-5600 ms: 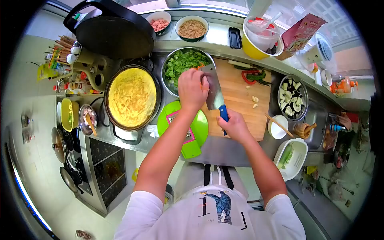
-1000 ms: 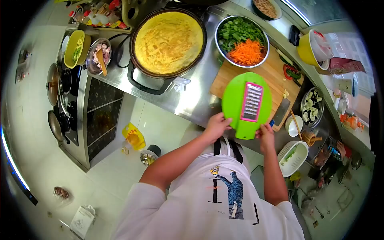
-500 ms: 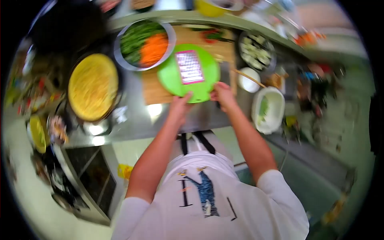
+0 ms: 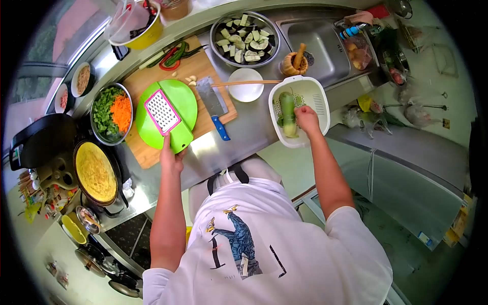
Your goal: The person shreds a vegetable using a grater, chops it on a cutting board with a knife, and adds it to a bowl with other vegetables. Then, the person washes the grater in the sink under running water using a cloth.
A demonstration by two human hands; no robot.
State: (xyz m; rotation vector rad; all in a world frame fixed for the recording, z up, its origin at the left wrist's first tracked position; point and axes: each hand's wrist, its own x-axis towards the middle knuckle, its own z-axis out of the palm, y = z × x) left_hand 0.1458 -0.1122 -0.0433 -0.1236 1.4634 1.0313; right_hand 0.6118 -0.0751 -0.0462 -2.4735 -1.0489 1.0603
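Kitchen: metal sink point(image 4: 320, 56), cleaver point(image 4: 212, 97) on cutting board point(image 4: 148, 156), chopped vegetables point(image 4: 250, 38)

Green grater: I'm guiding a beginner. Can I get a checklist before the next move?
1. Green grater held by the left hand: ok, near its lower end.
2. Right hand firmly gripping the green vegetable: cannot tell; it is close beside it.
3. Green vegetable out of the white basket: not ok, it is inside.
4. Cleaver put down: ok, blade on the cutting board.
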